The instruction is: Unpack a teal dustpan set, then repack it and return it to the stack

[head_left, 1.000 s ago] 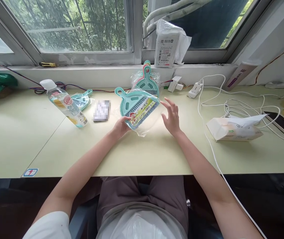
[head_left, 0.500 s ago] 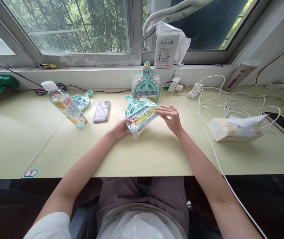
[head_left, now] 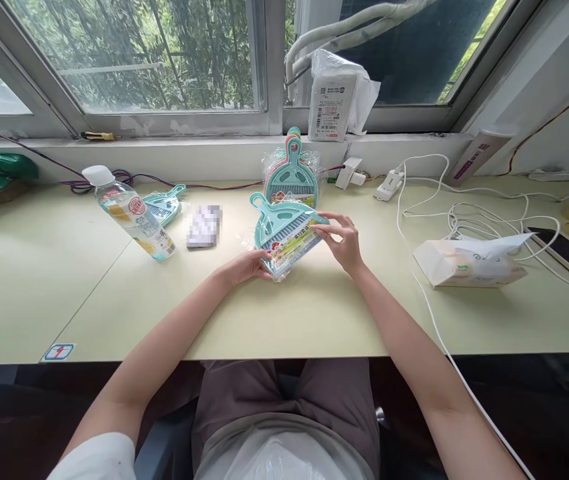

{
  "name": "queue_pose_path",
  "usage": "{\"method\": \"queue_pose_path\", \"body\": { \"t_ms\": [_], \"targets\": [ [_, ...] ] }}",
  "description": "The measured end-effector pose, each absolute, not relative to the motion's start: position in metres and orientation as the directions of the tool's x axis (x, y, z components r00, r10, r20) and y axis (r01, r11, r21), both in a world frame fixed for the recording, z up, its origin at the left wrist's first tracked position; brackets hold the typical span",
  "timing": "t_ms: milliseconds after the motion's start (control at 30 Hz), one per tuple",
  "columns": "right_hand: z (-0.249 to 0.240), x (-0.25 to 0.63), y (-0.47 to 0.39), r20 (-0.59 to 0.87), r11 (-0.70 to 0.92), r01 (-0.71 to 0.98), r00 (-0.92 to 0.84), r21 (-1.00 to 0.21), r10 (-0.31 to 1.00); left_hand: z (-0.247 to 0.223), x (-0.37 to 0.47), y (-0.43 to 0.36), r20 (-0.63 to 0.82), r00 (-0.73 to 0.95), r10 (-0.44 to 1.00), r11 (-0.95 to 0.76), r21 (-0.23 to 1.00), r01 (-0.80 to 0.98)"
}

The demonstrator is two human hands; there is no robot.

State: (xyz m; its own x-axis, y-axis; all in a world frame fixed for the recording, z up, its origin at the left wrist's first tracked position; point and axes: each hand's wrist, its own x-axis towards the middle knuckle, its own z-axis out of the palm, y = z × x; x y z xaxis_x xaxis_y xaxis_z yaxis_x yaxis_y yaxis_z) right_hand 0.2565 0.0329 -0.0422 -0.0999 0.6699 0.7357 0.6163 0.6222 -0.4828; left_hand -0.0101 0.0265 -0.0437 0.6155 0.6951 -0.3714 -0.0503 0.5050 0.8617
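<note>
Between my hands is a turquoise dustpan and brush set [head_left: 284, 230] in clear plastic wrap, tilted, its handle toward the upper left and a printed label across the front. My left hand [head_left: 247, 268] grips its lower left corner, thumb on the front. At the upper right edge, my right hand [head_left: 343, 243] pinches the set between thumb and fingers. Just behind, a stack of wrapped dustpan sets [head_left: 292, 177] leans upright against the wall below the sill. Another turquoise dustpan [head_left: 164, 203] lies to the left, partly hidden by a drink bottle [head_left: 134, 213].
A blurred-out small packet [head_left: 204, 227] lies left of my hands. To the right are a tissue pack [head_left: 469, 261], a phone [head_left: 567, 253], a white adapter [head_left: 389, 183] and loose white cables. A white box [head_left: 332, 107] stands on the sill. One cable [head_left: 429, 307] crosses the desk's front edge.
The held dustpan set has shifted slightly right and turned a little, its right end rising. My left hand moved slightly right and down with it; the right hand keeps its pinch.
</note>
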Motion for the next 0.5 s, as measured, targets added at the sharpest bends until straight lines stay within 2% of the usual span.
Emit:
{"method": "queue_pose_path", "body": {
  "t_ms": [167, 300, 400, 500],
  "targets": [
    [-0.05, 0.256, 0.039, 0.709, 0.656, 0.436, -0.057, -0.616, 0.703, -0.045, -0.01, 0.026, -0.343, 0.667, 0.661, 0.471, 0.882, -0.013],
    [-0.054, 0.254, 0.041, 0.636, 0.599, 0.331, 0.004, -0.729, 0.772, -0.044, -0.009, 0.024, -0.329, 0.668, 0.667, 0.439, 0.899, 0.004],
    [-0.056, 0.254, 0.043, 0.547, 0.525, 0.251, 0.019, -0.813, 0.837, -0.043, -0.01, 0.023, -0.333, 0.646, 0.686, 0.415, 0.909, 0.028],
    [-0.059, 0.254, 0.045, 0.376, 0.378, 0.13, -0.044, -0.917, 0.926, -0.042, -0.012, 0.023, -0.342, 0.608, 0.717, 0.387, 0.92, 0.06]
  ]
}}
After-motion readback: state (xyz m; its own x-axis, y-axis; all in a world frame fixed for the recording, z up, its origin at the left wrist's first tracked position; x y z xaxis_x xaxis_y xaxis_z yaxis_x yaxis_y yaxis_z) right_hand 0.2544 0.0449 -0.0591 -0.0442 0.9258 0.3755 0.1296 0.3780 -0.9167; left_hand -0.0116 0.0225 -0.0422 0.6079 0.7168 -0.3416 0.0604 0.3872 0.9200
